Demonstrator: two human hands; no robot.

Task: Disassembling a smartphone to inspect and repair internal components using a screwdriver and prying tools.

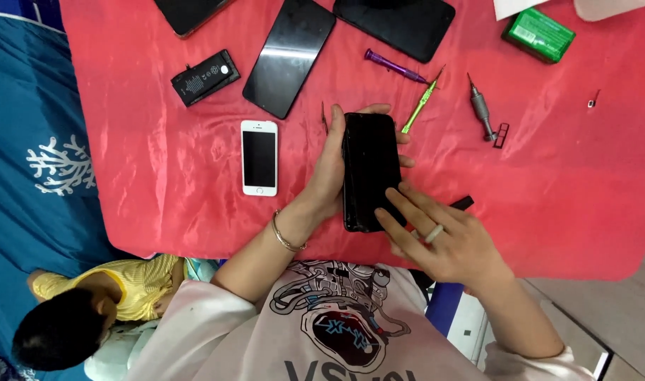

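Left hand (329,166) grip: wrapped around the left long edge of a black phone (370,169), thumb side at the top end, fingertips showing past the right edge. The grip is closed on the phone. Right hand (442,236) grip: loose, fingers spread and flat, index and middle fingertips (392,204) pressing on the phone's lower right glass; it holds nothing, only touches. Ring on one finger, bracelet (286,236) on the left wrist.

The phone is held upright, screen dark, just above the red cloth (548,197) on the tabletop, near the person's chest at centre. A small black strip (462,204) pokes out just beside the right hand; can't tell what it is.

Left of the phone: small white phone (259,156) lying flat, apart from the hand. Thin tweezers (324,118) just beside the left hand's thumb end. Above: large black screen panel (289,56), another black panel (395,25) and a dark device (188,13) cut off by the top edge. Black battery (205,77) up left.

Right of the phone: green screwdriver (421,104) near the fingertips, purple screwdriver (394,67) above it, grey screwdriver (481,109) with a small black tray (501,135) touching its tip. Green box (539,34) at top right, closed, contents hidden. Tiny metal piece (593,101) far right.

Blue fabric with a white coral print (33,162) covers the left side. Another person in a yellow top (135,286) is at lower left, well away from the hands.
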